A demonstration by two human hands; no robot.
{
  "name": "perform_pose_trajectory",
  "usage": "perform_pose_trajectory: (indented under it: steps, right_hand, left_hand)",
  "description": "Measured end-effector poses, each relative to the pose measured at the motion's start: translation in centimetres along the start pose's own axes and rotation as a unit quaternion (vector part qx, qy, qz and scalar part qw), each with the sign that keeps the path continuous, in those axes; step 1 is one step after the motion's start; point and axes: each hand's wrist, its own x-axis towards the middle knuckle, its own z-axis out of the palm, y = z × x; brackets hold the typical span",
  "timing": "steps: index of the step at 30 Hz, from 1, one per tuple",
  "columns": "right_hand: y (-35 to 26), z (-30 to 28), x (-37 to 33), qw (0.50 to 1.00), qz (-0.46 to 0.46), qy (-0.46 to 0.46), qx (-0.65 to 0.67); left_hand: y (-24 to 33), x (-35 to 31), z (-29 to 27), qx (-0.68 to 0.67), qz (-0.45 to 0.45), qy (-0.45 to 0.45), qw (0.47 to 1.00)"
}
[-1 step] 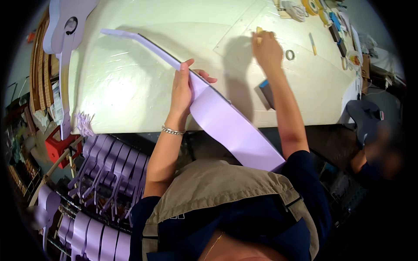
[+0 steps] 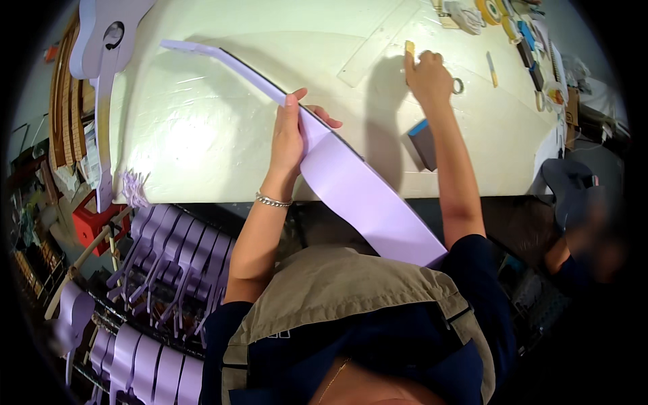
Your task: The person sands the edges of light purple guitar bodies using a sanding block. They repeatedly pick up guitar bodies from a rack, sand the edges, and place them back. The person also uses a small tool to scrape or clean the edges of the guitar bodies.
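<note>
Guitar (image 2: 368, 196), pale purple, slanted from your apron (image 2: 351, 283) over the table (image 2: 216, 148), body overhanging the near edge. Your left hand (image 2: 287, 138) wrapped the neck (image 2: 250, 75); had that grip slackened, the body might have dropped. Beyond, a blue-topped block (image 2: 422, 145) sat by your right forearm (image 2: 459, 172), a likely dent if the guitar swung over. And there, farther out, your right hand (image 2: 430, 79) touched a yellow strip (image 2: 409, 50); whether it gripped, I couldn't tell.

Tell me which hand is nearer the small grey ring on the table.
Right. The right hand is just left of the ring, partly overlapping it in this view; the left hand is much farther left, holding the purple guitar.
</note>
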Motion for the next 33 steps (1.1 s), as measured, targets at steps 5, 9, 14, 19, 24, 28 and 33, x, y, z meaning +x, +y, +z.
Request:
perform_pose_trajectory:
  steps: [5, 9, 14, 19, 24, 28, 33]
  right_hand:
    - [0.4, 0.6, 0.8, 0.993, 0.011, -0.108, -0.051]
    - [1.9, 2.8, 1.7, 0.995, -0.036, -0.027, -0.091]
    - [4.2, 1.0, 2.6, 0.977, 0.088, -0.145, 0.132]
    - [5.2, -0.4, 2.7, 0.966, -0.239, -0.047, 0.082]
    - [6.2, -2.0, 3.5, 0.89, -0.45, -0.056, -0.046]
    - [5.8, -2.9, 3.9, 0.895, -0.367, -0.249, -0.051]
    - [2.0, -3.5, -0.7, 0.872, -0.196, -0.292, 0.339]
  left_hand:
    - [-0.2, 0.3, -0.1, -0.021, -0.003, 0.005, 1.0]
    - [0.2, 0.2, 0.2, -0.007, -0.015, 0.01, 1.0]
    - [-0.2, 0.3, 0.2, -0.012, 0.003, -0.002, 1.0]
    - [-0.3, 0.2, 0.1, -0.029, 0.001, -0.003, 1.0]
    - [-0.2, 0.2, -0.2, -0.014, 0.004, -0.012, 1.0]
    - [0.2, 0.2, -0.2, -0.01, 0.007, -0.017, 1.0]
    - [0.1, 0.2, -0.2, -0.016, -0.002, -0.015, 1.0]
